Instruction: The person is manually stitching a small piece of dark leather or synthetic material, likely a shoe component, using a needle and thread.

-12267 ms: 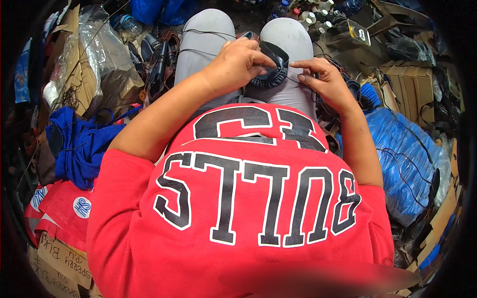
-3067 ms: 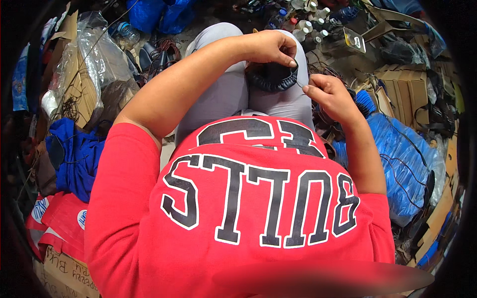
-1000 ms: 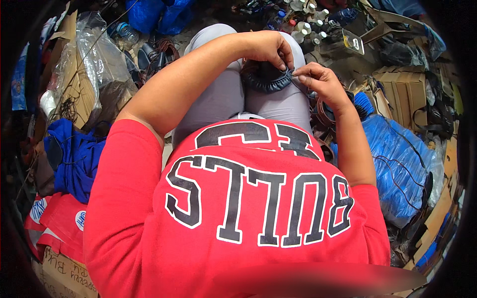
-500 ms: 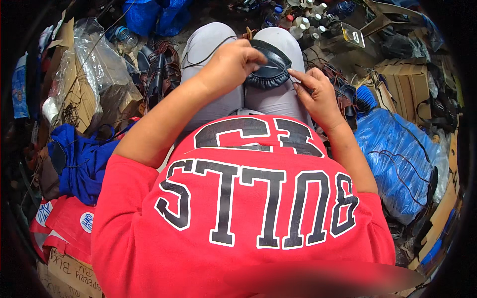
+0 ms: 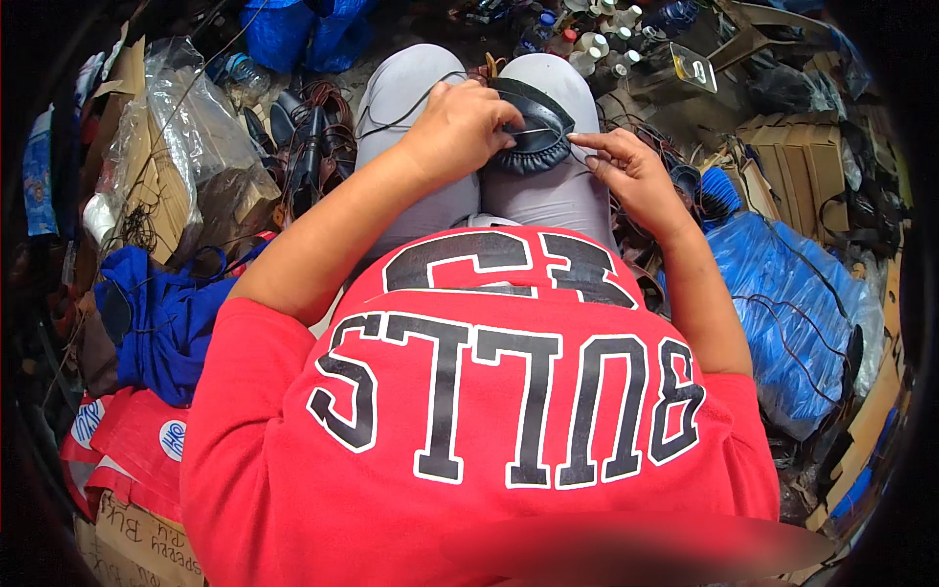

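Observation:
A black leather shoe upper (image 5: 536,110), its rounded toe edge gathered in small pleats, rests on my knees, mostly over the right one. My left hand (image 5: 460,122) is closed in a pinch at its left side. A thin, light, needle-like piece (image 5: 536,130) runs from those fingertips across the upper. Close to the left hand, a dark thread (image 5: 391,128) loops over my left knee. At the upper's right tip is my right hand (image 5: 631,171), index finger and thumb bent together; what they grip is too small to make out.
Dark shoe pieces (image 5: 315,132) lie left of my knees. Past the right knee are small bottles (image 5: 599,44), cardboard (image 5: 797,161) and a blue plastic-wrapped bundle (image 5: 773,323). Blue cloth (image 5: 156,323) and clear plastic (image 5: 196,117) crowd the left side.
My left hand has shifted slightly left and down, and the light needle-like piece now shows at its fingertips. The right index finger has straightened a little at the upper's tip.

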The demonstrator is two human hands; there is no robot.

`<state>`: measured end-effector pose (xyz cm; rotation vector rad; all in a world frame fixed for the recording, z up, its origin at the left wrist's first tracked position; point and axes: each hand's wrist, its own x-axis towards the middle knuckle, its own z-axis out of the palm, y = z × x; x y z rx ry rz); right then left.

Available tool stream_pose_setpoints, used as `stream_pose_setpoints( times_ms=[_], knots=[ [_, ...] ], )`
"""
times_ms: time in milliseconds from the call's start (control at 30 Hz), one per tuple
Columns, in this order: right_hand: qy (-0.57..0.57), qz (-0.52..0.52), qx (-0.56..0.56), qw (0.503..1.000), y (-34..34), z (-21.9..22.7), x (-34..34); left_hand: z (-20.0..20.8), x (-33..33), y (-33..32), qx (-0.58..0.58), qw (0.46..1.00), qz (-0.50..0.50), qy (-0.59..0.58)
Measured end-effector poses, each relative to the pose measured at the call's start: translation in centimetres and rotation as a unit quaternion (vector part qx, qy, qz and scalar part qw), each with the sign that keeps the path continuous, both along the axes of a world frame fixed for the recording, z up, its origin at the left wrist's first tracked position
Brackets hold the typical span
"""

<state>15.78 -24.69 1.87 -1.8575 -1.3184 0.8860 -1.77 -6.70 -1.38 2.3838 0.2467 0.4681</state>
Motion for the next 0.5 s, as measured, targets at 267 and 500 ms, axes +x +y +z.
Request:
stream_pose_setpoints(
  times_ms=[267, 500],
  knots=[
    [-0.111, -0.020, 0.043, 0.993, -0.9, 0.1, -1.4, 0.3, -0.4, -1.7, -0.036, 0.997, 0.062, 0.006],
    [0.058, -0.019, -0.037, 0.997, -0.6, -0.5, 0.8, -0.5, 0.8, -0.2, -0.176, 0.984, -0.009, -0.027]
  ],
)
